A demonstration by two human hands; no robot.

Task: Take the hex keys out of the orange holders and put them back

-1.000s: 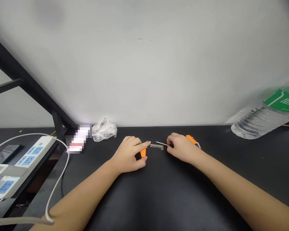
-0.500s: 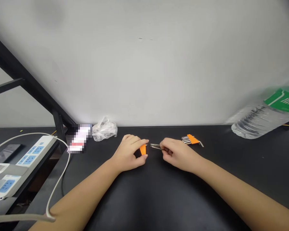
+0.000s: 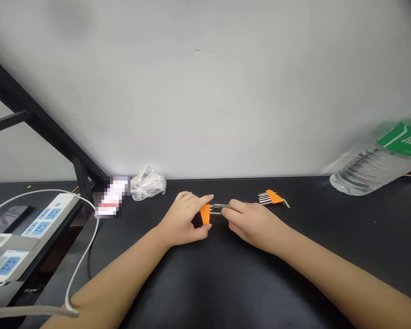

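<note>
Orange holder [image 3: 204, 214] pinched in L hand [image 3: 183, 218]; hex keys [image 3: 219, 208] lie sideways toward R hand [image 3: 253, 224], seemingly held by it.

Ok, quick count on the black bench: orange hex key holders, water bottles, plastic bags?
Orange hex key holders: 2
Water bottles: 1
Plastic bags: 1
Total: 4

Left hand [image 3: 181, 220], right hand [image 3: 253, 224], close together
</note>
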